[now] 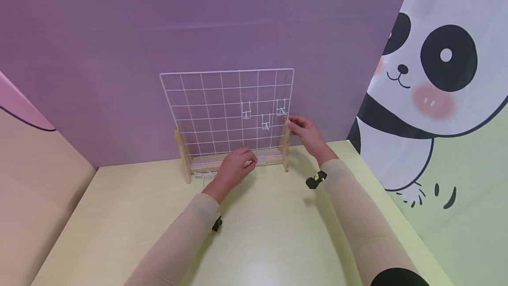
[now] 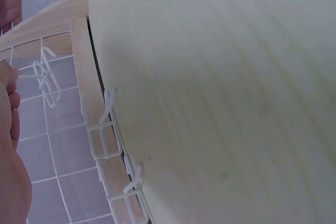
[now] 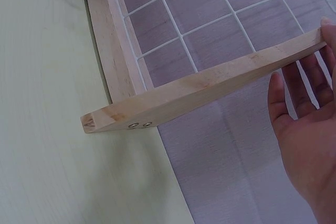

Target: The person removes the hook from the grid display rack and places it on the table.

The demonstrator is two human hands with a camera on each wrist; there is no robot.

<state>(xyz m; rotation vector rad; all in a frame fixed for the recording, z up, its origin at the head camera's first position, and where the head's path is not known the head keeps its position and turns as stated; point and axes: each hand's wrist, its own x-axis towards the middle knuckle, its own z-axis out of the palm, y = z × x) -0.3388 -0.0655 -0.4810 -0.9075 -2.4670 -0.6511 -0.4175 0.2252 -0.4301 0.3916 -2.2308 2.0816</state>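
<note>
A white wire grid panel (image 1: 212,114) stands upright in a wooden base with two side posts. My left hand (image 1: 236,167) is low in front of the grid, pinching a white wire hook (image 2: 48,83) by its prong near the lower rows. Whether that hook touches the grid I cannot tell. My right hand (image 1: 309,135) grips the upper end of the right wooden post (image 3: 210,80), its other fingers behind the wood. Several white hooks hang on the grid's right half, one of them a middle hook (image 1: 265,123).
More white hooks (image 1: 204,175) lie at the base's front left, on the pale wooden table (image 1: 254,237). A purple backdrop (image 1: 119,78) rises just behind the grid. To the right is a panel with a printed panda (image 1: 448,114).
</note>
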